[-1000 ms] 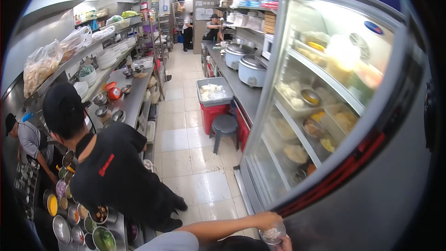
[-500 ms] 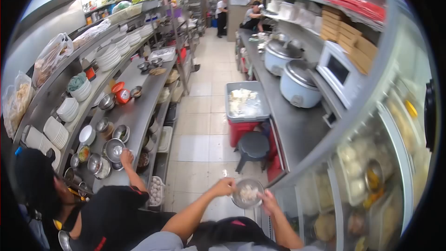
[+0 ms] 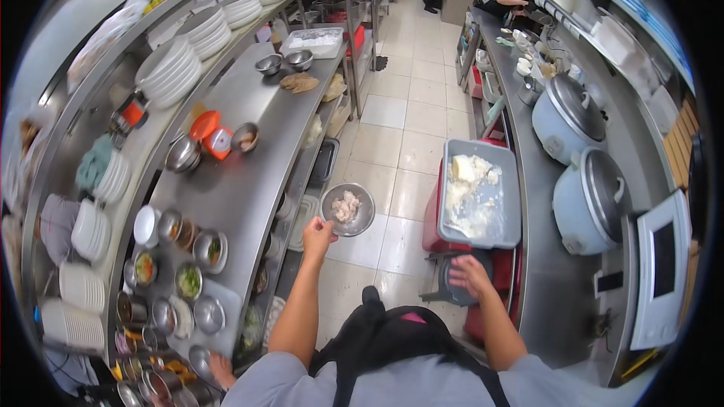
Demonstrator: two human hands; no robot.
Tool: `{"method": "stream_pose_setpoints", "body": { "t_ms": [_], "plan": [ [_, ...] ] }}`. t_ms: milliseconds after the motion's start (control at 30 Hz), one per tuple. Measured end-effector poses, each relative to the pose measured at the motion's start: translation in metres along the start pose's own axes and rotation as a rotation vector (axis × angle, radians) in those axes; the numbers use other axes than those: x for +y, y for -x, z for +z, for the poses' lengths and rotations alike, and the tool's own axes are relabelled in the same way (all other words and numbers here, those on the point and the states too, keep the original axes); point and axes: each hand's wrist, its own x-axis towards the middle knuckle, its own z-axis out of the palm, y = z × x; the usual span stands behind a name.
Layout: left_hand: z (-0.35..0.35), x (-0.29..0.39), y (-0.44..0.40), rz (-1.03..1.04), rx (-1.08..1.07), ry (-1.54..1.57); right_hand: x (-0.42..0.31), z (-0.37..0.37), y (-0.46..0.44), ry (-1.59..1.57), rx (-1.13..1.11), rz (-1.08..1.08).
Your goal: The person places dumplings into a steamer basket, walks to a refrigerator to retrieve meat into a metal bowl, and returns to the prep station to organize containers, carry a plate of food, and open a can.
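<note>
Steel bowl [image 3: 365,218]: at 11 o'clock above the floor [image 3: 403,245], roughly level, apparently to retain the pale pieces [image 3: 347,206].
Left hand [image 3: 320,238]: fingers grasp the near-left rim, leaving the contents untouched.
Right hand [image 3: 470,276]: at 1 o'clock, fingers released and spread; left grip alone supports the bowl.
Plastic tub [image 3: 480,240]: at 1 o'clock, beyond the right hand, apparently raised by the red bin [image 3: 435,218].
</note>
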Motion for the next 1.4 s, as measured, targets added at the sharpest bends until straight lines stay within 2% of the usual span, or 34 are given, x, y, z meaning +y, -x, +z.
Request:
{"method": "stream_pose_setpoints", "body": {
  "t_ms": [67,133,167,233,367,433,467,533,633,667,767,833,967,1033,1100,1133,1167,1200,1233,1267,1333,1400],
  "plan": [
    [0.029,0.011,-0.068,-0.026,-0.038,0.028,0.001,-0.023,-0.007,-0.008,0.095,0.072],
    [0.058,0.016,-0.141,-0.136,-0.090,0.030,0.009,-0.052,-0.013,-0.061,0.231,0.165],
    [0.071,0.013,-0.180,-0.121,-0.112,0.025,0.010,-0.063,-0.016,-0.091,0.292,0.192],
    [0.094,-0.001,-0.256,-0.226,-0.193,-0.059,0.001,-0.072,-0.027,-0.186,0.424,0.247],
    [0.132,-0.041,-0.383,-0.311,-0.249,-0.289,-0.027,-0.092,-0.110,-0.257,0.511,0.283],
    [0.136,-0.081,-0.437,-0.373,-0.229,-0.389,-0.066,-0.093,-0.177,-0.309,0.537,0.274],
    [0.137,-0.087,-0.460,-0.401,-0.240,-0.407,-0.099,-0.086,-0.217,-0.277,0.577,0.293],
    [0.144,-0.097,-0.502,-0.499,-0.158,-0.419,-0.156,-0.081,-0.322,-0.191,0.491,0.286],
    [0.166,-0.063,-0.553,-0.543,-0.138,-0.418,-0.271,-0.051,-0.492,0.051,0.306,0.025],
    [0.178,-0.045,-0.572,-0.575,-0.120,-0.353,-0.332,-0.030,-0.543,0.217,0.231,-0.105],
    [0.218,-0.002,-0.640,-0.603,-0.108,-0.228,-0.508,0.047,-0.669,0.393,0.058,-0.341],
    [0.251,0.011,-0.699,-0.605,-0.106,-0.168,-0.593,0.082,-0.753,0.570,0.000,-0.639],
    [0.329,0.024,-0.832,-0.591,-0.092,-0.048,-0.709,0.118,-0.878,0.672,-0.041,-0.765],
    [0.380,0.033,-0.915,-0.609,-0.137,0.001,-0.716,0.093,-0.943,0.692,-0.045,-0.653],
    [0.440,0.034,-1.011,-0.586,-0.183,-0.004,-0.695,0.044,-0.994,0.583,0.042,-0.338],
    [0.469,0.040,-1.056,-0.565,-0.219,-0.030,-0.673,0.013,-1.012,0.440,0.103,-0.227],
    [0.503,0.053,-1.099,-0.549,-0.254,-0.047,-0.649,-0.022,-1.018,0.435,0.187,-0.115],
    [0.543,0.074,-1.145,-0.528,-0.288,-0.067,-0.596,-0.083,-1.041,0.580,0.228,0.045],
    [0.584,0.103,-1.185,-0.529,-0.307,-0.064,-0.594,-0.106,-1.018,0.885,0.248,0.066],
    [0.624,0.129,-1.224,-0.525,-0.325,-0.062,-0.596,-0.126,-1.007,0.973,0.261,0.194],
    [0.696,0.157,-1.301,-0.470,-0.366,-0.049,-0.608,-0.160,-0.992,0.907,0.320,0.453],
    [0.752,0.169,-1.376,-0.453,-0.405,-0.018,-0.631,-0.179,-0.997,0.838,0.362,0.618]
  ]
}}
